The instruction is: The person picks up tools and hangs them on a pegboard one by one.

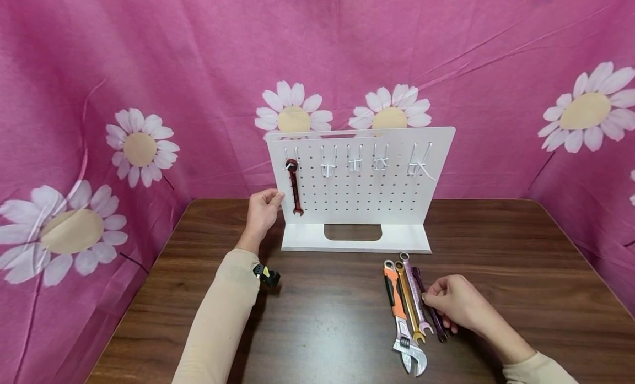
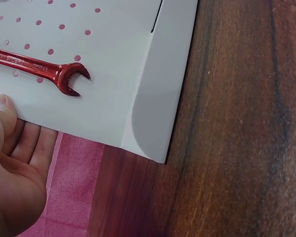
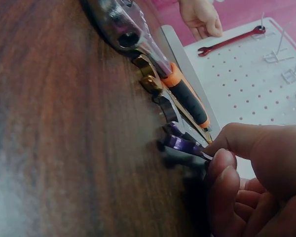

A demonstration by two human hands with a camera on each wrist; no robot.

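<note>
My left hand (image 1: 262, 212) pinches the left edge of a white pegboard (image 1: 367, 217), thumb in front and fingers behind. Close by, a red combination wrench (image 1: 295, 190) hangs from the leftmost hook; its open end shows in the left wrist view. On the table at the right, my right hand (image 1: 458, 301) pinches a dark purple wrench (image 3: 181, 144) between thumb and fingers. Left of that wrench lie a lilac wrench (image 1: 415, 296), a gold wrench (image 1: 408, 302) and an adjustable wrench (image 1: 395, 293) with an orange and black handle, side by side.
Several white wire hooks (image 1: 355, 159) stick out along the pegboard's upper part, right of the red wrench. The board stands on its white base (image 1: 302, 238) at the back of the brown wooden table (image 1: 317, 318). A pink cloth (image 1: 218, 59) with daisies hangs behind.
</note>
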